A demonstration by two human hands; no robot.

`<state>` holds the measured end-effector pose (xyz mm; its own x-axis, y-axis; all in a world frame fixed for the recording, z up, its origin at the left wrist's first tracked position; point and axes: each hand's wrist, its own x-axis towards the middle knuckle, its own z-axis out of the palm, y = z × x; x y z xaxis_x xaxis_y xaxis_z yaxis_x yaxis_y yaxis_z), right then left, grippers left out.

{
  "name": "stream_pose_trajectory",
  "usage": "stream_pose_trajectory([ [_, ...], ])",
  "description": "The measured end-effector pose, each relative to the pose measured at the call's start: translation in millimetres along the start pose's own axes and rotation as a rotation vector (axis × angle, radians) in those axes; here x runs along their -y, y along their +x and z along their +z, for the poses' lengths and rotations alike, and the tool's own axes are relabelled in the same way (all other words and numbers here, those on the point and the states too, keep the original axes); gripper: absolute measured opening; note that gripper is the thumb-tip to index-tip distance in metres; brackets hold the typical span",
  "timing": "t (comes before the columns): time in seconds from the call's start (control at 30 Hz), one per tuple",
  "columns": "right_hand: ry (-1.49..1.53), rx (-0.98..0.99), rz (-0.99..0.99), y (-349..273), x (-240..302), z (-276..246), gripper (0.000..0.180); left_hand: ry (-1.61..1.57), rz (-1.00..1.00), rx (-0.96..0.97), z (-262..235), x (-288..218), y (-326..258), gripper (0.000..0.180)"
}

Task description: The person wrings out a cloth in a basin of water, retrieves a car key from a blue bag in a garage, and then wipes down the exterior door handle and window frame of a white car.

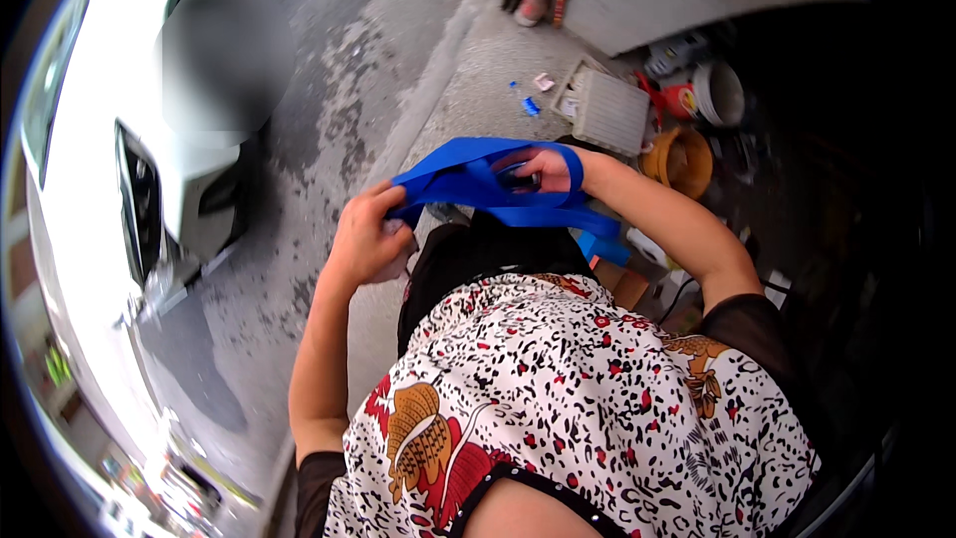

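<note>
Pinching blue fabric (pixel 448 159) edge, left hand (pixel 370 234); right hand (pixel 554 171) seemingly looped; pavement (pixel 314 164) open.

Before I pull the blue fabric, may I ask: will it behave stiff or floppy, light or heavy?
The blue fabric is probably floppy, since it folds and bends near the left hand. It seems light for its size, looking thin. It might snag, because one band crosses the right hand near the wrist.

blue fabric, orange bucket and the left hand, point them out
Blue fabric (pixel 445 169), head view: broad flat stretch
Orange bucket (pixel 683 161), head view: inner wall
Left hand (pixel 363 234), head view: back of hand
</note>
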<state>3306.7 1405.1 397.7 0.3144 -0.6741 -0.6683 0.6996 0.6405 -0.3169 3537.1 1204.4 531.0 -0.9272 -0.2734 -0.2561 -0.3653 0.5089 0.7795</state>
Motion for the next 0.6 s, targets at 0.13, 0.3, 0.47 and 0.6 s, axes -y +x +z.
stream_pose_trajectory([
  [0.13,0.361,0.101,-0.13,-40.1,-36.4,-7.6,0.043,0.021,0.075,0.066,17.5,22.8,9.6,0.021],
  [0.3,0.534,-0.037,-0.315,-90.1,-66.4,18.4,0.036,0.057,0.163,0.149,48.7,34.1,28.7,0.021],
  [0.47,0.426,-0.323,-0.574,-108.6,-69.1,21.7,0.033,0.159,0.244,0.307,88.5,15.8,60.8,0.021],
  [0.6,0.008,-0.539,-0.23,-106.6,-77.3,4.2,0.053,0.269,0.332,0.399,113.2,-19.9,90.3,0.025],
])
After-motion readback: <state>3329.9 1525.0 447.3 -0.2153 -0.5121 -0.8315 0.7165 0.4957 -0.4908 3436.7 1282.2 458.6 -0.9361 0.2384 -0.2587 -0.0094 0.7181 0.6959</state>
